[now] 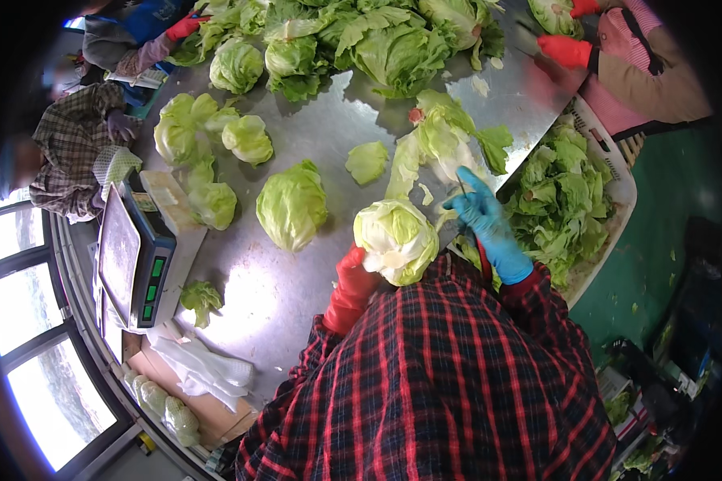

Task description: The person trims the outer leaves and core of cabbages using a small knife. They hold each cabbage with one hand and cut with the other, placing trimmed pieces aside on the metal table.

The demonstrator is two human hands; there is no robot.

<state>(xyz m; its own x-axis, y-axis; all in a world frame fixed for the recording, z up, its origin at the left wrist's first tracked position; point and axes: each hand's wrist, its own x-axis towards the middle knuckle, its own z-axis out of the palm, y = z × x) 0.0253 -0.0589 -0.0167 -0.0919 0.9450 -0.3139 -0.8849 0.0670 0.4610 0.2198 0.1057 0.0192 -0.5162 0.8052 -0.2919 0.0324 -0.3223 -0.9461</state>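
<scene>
My left hand (354, 288), in a red glove, holds a trimmed lettuce head (397, 240) with its pale cut stem turned towards me. Just right of it is my right hand (487, 222) in a blue glove, holding a thin dark tool, probably a knife, whose blade is hard to make out. Loose outer lettuce leaves (439, 135) lie on the metal table beyond that hand, with a single leaf (367, 162) to their left. Another whole lettuce head (292, 205) rests on the table left of the held one.
A heap of lettuces (391, 54) covers the far side. Trimmed heads (213, 204) lie near a digital scale (150, 264) at left. White mesh sleeves (201, 367) sit front left. A white crate (623, 198) of leaves stands at right. Co-workers are at the upper left and upper right.
</scene>
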